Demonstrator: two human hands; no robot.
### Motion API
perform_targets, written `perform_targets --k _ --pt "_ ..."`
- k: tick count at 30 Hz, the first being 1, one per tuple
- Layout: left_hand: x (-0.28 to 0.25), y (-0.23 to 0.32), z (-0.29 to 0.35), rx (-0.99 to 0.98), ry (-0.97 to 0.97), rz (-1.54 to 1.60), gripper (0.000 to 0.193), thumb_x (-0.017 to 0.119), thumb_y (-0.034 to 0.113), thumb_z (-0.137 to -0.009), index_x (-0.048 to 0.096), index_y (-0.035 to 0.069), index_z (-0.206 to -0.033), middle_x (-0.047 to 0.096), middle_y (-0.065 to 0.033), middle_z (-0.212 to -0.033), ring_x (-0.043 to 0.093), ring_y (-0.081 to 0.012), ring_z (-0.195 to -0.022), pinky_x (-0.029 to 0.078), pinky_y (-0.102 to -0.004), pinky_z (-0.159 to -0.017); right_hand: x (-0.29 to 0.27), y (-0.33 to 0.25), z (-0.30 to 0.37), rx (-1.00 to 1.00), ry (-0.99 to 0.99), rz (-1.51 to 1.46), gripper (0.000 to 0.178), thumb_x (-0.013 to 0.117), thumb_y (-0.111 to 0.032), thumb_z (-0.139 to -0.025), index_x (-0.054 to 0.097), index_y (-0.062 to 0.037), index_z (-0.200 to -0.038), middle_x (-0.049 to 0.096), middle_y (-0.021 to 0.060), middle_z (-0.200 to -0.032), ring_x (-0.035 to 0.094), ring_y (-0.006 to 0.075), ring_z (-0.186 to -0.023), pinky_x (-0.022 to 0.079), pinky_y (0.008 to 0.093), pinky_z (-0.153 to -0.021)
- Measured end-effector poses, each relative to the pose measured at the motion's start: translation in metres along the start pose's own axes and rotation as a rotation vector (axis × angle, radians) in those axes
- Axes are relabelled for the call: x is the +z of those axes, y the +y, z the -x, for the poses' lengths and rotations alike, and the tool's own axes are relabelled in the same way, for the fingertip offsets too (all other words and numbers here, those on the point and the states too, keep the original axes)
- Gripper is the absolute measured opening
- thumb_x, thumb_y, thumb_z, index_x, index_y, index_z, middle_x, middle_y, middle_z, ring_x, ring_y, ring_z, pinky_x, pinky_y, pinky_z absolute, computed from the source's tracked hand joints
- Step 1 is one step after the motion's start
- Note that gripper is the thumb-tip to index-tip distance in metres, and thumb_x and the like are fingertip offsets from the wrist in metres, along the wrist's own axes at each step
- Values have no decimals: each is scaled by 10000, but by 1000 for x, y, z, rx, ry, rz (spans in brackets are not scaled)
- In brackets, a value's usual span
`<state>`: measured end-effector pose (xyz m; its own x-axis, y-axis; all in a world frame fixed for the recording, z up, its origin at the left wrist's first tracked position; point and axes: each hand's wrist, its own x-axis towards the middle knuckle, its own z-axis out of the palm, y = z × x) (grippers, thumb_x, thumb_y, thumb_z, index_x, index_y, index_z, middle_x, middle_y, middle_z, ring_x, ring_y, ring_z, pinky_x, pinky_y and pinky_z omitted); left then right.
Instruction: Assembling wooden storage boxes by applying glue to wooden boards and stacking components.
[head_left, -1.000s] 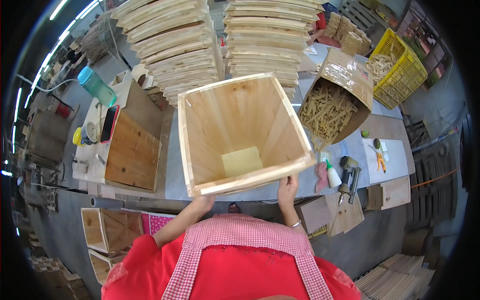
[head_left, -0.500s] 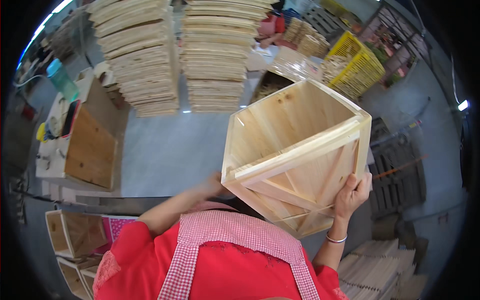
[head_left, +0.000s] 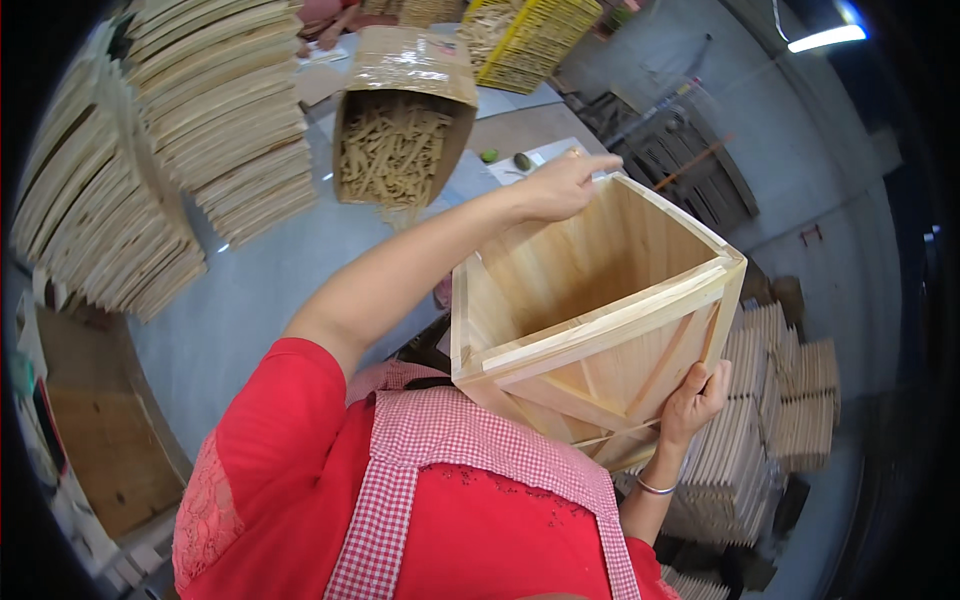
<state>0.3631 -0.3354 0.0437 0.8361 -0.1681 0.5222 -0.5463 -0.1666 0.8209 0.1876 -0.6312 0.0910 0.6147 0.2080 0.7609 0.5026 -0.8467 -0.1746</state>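
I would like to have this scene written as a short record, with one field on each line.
Left hand: at the far rim of the wooden box, index finger extended; contact unclear
Right hand: grips the box near its right edge
Box: open-topped, tilted, diagonal slats on near side
Worktable: two stacks of wooden panels; cardboard carton, opening toward the person, with wood strips
Beyond carton: yellow basket
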Motion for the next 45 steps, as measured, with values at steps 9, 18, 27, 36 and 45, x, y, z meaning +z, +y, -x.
perform_targets --k 9,18,27,36,45 --pt "20 4 -13 110 -104 -123 476 443 76 -857 579 132 -1309 597 -218 -1052 571 -380 -1031 447 -428 -930 -18 -41 14 83 56 92 482 498 -404 -1009 543 44 -837 451 127 -773 457 255 -702 379 345 -629" --pt "-8 -28 -20 -97 -60 286 402 467 44 -843 646 44 -1203 574 -84 -820 536 -161 -767 445 -300 -702 -10 -57 15 79 72 97 474 492 -392 -1015 542 45 -838 448 119 -774 459 236 -702 373 333 -620" --pt "-16 -39 -22 -24 -127 208 393 461 54 -862 656 110 -1199 572 -109 -840 547 -214 -821 448 -331 -756 -1 -55 12 63 57 89 456 484 -369 -1020 539 44 -837 422 105 -761 429 220 -672 342 330 -583" --pt "-18 -46 -35 163 -156 3 369 462 64 -885 686 159 -1161 558 -166 -918 549 -310 -932 442 -381 -866 3 -53 10 65 69 80 503 481 -418 -1015 535 45 -828 410 100 -760 408 210 -661 326 325 -571" --pt "-13 -46 -43 189 -131 8 358 464 23 -881 689 144 -1131 566 -153 -945 562 -291 -959 449 -365 -874 6 -52 7 65 74 80 497 483 -407 -1016 526 47 -820 406 100 -757 408 215 -661 325 325 -577"
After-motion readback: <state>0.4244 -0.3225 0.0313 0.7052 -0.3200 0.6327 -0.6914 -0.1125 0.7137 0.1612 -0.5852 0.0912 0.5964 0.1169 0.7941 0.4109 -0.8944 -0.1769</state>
